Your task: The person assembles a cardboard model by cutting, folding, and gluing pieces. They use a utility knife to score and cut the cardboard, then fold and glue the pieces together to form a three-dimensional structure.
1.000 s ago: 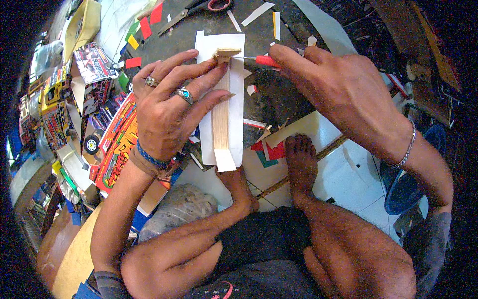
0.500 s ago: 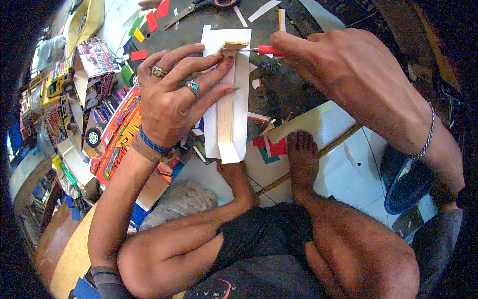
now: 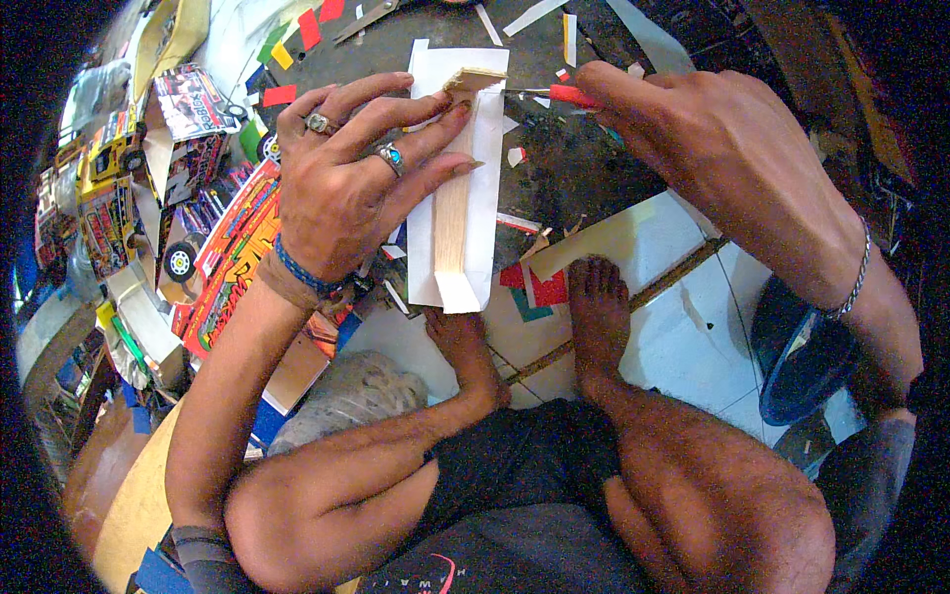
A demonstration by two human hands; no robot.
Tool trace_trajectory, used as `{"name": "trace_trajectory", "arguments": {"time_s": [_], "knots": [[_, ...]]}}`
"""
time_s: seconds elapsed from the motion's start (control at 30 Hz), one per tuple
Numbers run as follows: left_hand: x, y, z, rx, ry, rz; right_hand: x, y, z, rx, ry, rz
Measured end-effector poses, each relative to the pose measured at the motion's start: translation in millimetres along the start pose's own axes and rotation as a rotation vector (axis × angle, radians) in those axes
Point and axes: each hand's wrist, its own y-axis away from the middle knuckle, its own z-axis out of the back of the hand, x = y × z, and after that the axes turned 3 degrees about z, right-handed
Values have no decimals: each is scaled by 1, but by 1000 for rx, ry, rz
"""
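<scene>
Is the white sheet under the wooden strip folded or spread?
Spread: the white sheet shows on both sides of the wooden strip.

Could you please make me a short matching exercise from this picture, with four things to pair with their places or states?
Things:
1. Red-handled tool
2. Wood-grained strip
3. Scissors
4. Small wheel

Places and states:
A. cut off by the picture's top edge
B. black around a pale centre
C. held in the right hand
D. touched by the left hand

Pairs: 1-C, 2-D, 3-A, 4-B
</scene>
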Motion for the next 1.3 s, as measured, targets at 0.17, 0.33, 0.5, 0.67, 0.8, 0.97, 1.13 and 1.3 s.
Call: {"name": "trace_trajectory", "arguments": {"time_s": [0.17,0.33,0.5,0.67,0.8,0.97,1.13,1.3], "knots": [[0,1,0,-4,13,-2,-2,6,-2,1,11,-19],[-1,1,1,-29,19,0,-4,10,-7,-31,25,1],[-4,-6,7,-95,16,-12,-5,16,-5,4,20,-58],[5,-16,27,-149,141,56,-2,43,2,-252,-245,-259],[15,-38,22,-77,300,48,24,62,-17,-378,-559,-534],[17,-51,27,102,413,10,67,73,-58,-353,-799,-460],[34,-47,63,69,537,126,62,80,-62,-620,-1090,-705],[30,-8,72,59,558,445,44,89,-56,-623,-1162,-831]]}}
